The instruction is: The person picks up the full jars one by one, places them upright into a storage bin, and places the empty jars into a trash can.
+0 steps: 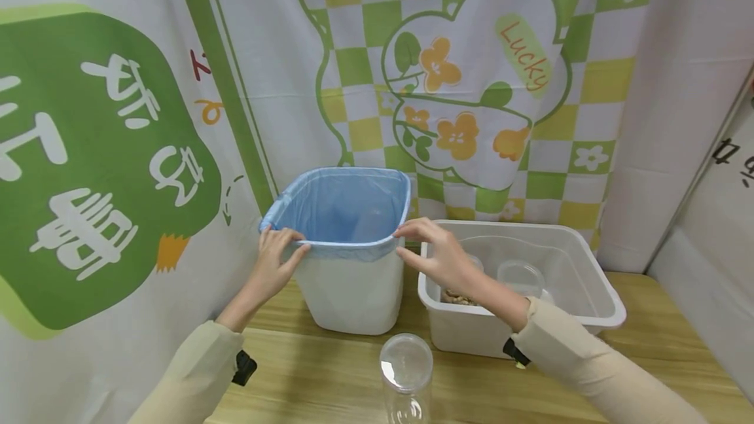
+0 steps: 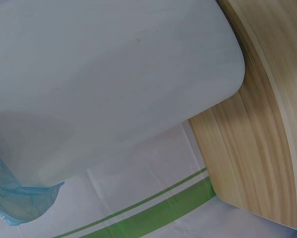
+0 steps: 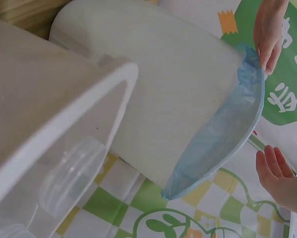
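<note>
A blue trash bag (image 1: 347,205) lines a white trash bin (image 1: 353,296), its edge folded down over the rim. At the bin's left front corner my left hand (image 1: 272,259) pinches the bag's folded edge, fingers over the rim and thumb outside. My right hand (image 1: 444,257) is at the right front corner, fingertips right at the rim and thumb lower down. In the right wrist view the fingers of this right hand (image 3: 282,178) are spread and relaxed. The left wrist view shows the bin's side (image 2: 104,74) and a loose flap of the bag (image 2: 29,203).
Right of the bin stands a white plastic tub (image 1: 609,316) with clear containers (image 1: 521,277) and some brown pieces (image 1: 459,298) inside. A clear jar (image 1: 406,365) stands near the front of the wooden table (image 1: 330,371). Printed cloth (image 1: 471,84) hangs behind and at the left.
</note>
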Available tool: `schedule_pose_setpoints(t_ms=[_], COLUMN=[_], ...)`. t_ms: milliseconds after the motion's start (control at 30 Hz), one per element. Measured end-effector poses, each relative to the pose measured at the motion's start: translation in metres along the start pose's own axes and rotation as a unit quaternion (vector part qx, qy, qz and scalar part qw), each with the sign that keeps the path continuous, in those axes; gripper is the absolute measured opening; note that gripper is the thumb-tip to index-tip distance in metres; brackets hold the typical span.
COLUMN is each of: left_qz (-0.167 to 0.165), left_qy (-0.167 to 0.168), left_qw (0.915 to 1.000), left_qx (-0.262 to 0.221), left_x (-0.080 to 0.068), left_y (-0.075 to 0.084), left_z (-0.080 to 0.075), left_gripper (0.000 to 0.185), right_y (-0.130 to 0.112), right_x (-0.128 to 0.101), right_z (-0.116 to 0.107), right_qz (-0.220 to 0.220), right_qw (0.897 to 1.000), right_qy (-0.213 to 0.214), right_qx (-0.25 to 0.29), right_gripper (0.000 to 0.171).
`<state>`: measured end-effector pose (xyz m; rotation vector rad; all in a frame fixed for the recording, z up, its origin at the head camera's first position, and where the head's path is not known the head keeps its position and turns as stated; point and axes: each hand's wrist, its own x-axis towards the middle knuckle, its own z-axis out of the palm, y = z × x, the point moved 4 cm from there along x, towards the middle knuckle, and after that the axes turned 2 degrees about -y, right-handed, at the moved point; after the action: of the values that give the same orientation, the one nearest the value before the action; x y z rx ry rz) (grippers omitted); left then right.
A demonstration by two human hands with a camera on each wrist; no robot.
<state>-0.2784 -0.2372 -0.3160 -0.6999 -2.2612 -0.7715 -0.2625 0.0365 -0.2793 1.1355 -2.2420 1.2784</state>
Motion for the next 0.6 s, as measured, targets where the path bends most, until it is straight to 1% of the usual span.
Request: schedule_pose_setpoints(t_ms=[133,367,533,600], left_qz=[0.001,0.003,0.000,0.000], left_qy=[0.001,0.002,0.000,-0.001], left_qw=[1.0000,1.0000,1.0000,1.0000], left_qx=[-0.002,-0.004,-0.003,-0.002], left_x=[0.001,0.003,0.001,0.000], left_y=[-0.001,0.000,0.001,0.001], left_z=[0.000,0.000,0.000,0.000], left_gripper=[0.009,0.010,0.009,0.009], right_y=[0.000,0.003,0.006,0.008], right_x=[-0.015,-0.040,-0.054,-0.060], right_z=[0.002,0.009,0.016,0.018], right_qz=[-0.014,-0.054,-0.058,-0.050], right_qw=[1.000,0.998,0.998,0.998], right_qy=[-0.006,-0.013,-0.022,-0.028], right_qx=[0.003,-0.010,-0.005,0.000], right_gripper=[0.020,0.019,0.020,0.021])
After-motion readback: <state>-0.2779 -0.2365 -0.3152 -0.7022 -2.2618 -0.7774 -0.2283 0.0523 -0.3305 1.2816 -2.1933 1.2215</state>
